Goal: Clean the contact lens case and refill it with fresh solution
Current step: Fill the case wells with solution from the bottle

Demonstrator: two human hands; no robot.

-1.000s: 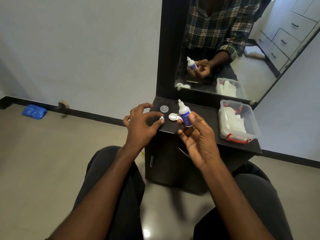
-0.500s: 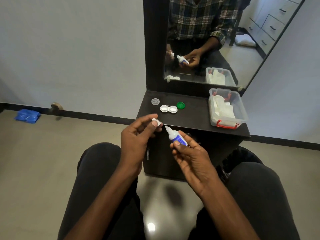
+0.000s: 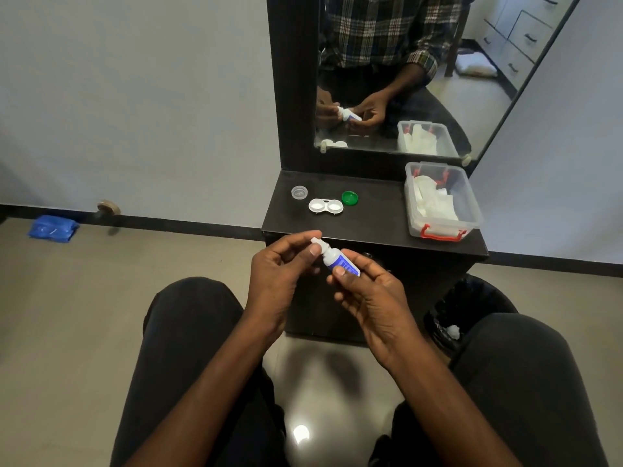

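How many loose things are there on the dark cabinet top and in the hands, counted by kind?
Lens case: 1
Loose case lids, one clear and one green: 2
Clear plastic box: 1
Solution bottle held by both hands: 1
Total: 5

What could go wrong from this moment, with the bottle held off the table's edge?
1. The left hand pinches the small white cap at the solution bottle tip, over the floor; a slip would likely drop it.
2. The lens case lies open, its green lid and clear lid loose beside it; dust could settle in.
3. The right hand grips the bottle tilted; squeezing might spill solution.
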